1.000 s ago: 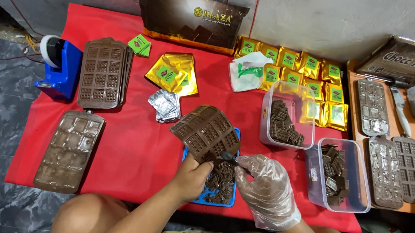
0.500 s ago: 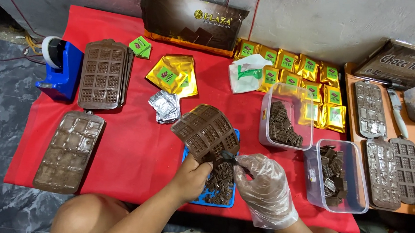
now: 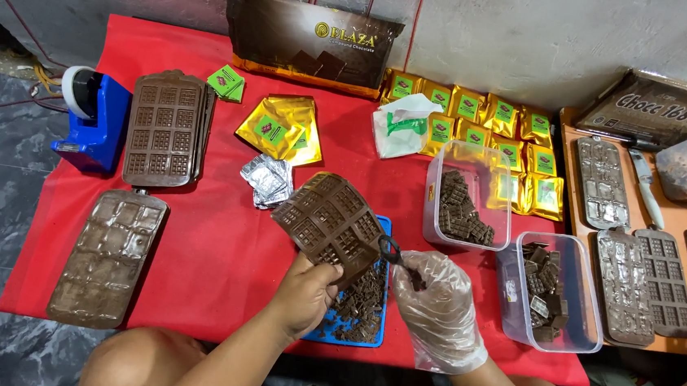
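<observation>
Left hand (image 3: 307,292) bare, fingers closed on tilted mould (image 3: 331,226) above blue tray (image 3: 380,302). Gloved right hand (image 3: 437,306) pinching dark tool (image 3: 392,252) against mould edge.

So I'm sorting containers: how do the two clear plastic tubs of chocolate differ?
The rear tub holds neatly stacked chocolate pieces filling part of it; the front tub holds jumbled pieces. The rear tub sits beside the gold packets, the front one by the orange tray. Both are clear, rectangular and lidless.

I see a dark brown bag (image 3: 311,39) against the wall. Gold packets with green labels (image 3: 487,131) lie beside it. Silver wrappers (image 3: 265,180) sit mid-cloth.
</observation>
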